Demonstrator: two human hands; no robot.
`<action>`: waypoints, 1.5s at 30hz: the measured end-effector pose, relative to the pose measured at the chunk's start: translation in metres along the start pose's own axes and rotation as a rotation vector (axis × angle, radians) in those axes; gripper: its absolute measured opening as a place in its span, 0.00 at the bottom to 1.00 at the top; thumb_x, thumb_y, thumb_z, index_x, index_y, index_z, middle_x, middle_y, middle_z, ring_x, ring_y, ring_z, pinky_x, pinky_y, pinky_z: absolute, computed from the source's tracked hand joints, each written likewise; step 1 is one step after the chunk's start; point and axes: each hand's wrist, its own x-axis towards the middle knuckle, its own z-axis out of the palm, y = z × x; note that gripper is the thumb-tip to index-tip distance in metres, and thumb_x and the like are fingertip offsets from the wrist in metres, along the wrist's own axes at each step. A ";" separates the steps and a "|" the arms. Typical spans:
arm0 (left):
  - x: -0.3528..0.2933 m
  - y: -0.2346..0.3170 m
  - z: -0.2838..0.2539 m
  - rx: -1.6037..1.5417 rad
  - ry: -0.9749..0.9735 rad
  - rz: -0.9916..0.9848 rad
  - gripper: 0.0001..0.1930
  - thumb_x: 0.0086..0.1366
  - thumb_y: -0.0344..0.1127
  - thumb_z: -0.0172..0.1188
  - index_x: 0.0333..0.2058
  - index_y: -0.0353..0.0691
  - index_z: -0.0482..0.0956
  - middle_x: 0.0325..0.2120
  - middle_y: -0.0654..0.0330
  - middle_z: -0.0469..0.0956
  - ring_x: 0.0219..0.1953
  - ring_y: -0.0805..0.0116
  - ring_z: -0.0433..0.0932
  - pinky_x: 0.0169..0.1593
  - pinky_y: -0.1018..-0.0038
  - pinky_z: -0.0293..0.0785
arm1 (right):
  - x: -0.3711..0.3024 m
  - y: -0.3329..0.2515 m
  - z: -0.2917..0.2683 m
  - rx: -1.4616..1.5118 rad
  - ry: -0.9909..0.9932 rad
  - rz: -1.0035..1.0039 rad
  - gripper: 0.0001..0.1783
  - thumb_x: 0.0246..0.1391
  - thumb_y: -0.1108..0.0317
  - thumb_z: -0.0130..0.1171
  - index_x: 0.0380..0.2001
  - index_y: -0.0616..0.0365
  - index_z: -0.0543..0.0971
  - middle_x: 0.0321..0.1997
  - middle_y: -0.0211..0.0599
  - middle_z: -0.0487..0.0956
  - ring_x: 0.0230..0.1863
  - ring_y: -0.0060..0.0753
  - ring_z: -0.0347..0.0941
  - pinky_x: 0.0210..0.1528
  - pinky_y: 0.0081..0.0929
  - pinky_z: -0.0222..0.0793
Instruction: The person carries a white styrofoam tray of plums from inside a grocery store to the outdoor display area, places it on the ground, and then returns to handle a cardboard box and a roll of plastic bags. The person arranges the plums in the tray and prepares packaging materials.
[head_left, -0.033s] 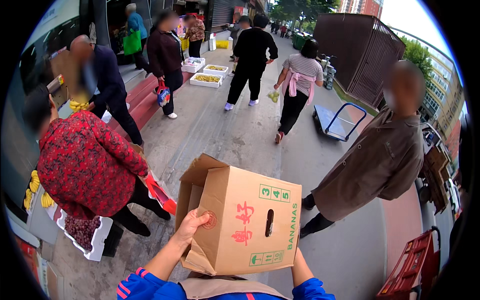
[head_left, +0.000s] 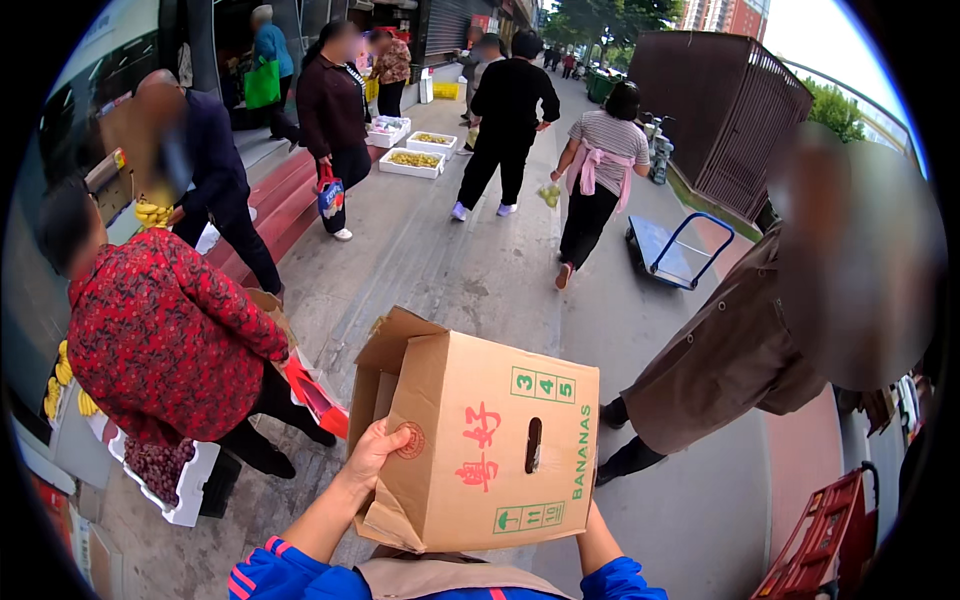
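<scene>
A brown cardboard box (head_left: 510, 440) with red and green print and an oval hand hole is held up before my body. Its flaps stand open at its left end, and part of the inside shows. My left hand (head_left: 375, 455) is closed on the left edge, the thumb lying over the printed side. At the lower right my right forearm (head_left: 602, 540) runs up behind the box, which hides that hand and its fingers.
Left stands a person in a red patterned top (head_left: 170, 340), near a white crate of grapes (head_left: 195, 485). A person in a brown coat (head_left: 720, 330) is close on the right. A blue flatbed trolley (head_left: 665, 250) and a red cart (head_left: 815, 535) stand beyond and lower right.
The person in the brown coat has come nearer on the right. The person in red has shifted slightly left. My grip on the box looks the same.
</scene>
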 end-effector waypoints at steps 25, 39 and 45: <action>0.610 0.260 -0.163 -0.040 0.135 0.147 0.18 0.56 0.37 0.57 0.44 0.34 0.69 0.38 0.57 0.74 0.40 0.69 0.75 0.43 0.73 0.72 | 0.639 -0.308 0.403 -0.115 -0.520 0.024 0.18 0.57 0.57 0.40 0.40 0.61 0.71 0.34 0.36 0.75 0.34 0.28 0.71 0.35 0.26 0.70; 0.833 0.453 -0.356 -0.270 0.313 0.109 0.27 0.58 0.37 0.54 0.54 0.33 0.57 0.52 0.53 0.64 0.54 0.62 0.63 0.57 0.63 0.58 | 0.895 -0.362 0.729 -0.164 -0.627 0.105 0.17 0.57 0.59 0.41 0.40 0.61 0.71 0.34 0.35 0.75 0.33 0.26 0.71 0.34 0.24 0.69; 1.001 0.599 -0.414 -0.107 0.221 -0.138 0.26 0.64 0.41 0.42 0.59 0.49 0.48 0.57 0.58 0.56 0.57 0.64 0.58 0.56 0.62 0.59 | 0.994 -0.398 0.842 -0.099 -0.581 0.120 0.17 0.57 0.60 0.42 0.40 0.62 0.71 0.33 0.34 0.75 0.32 0.25 0.71 0.34 0.23 0.69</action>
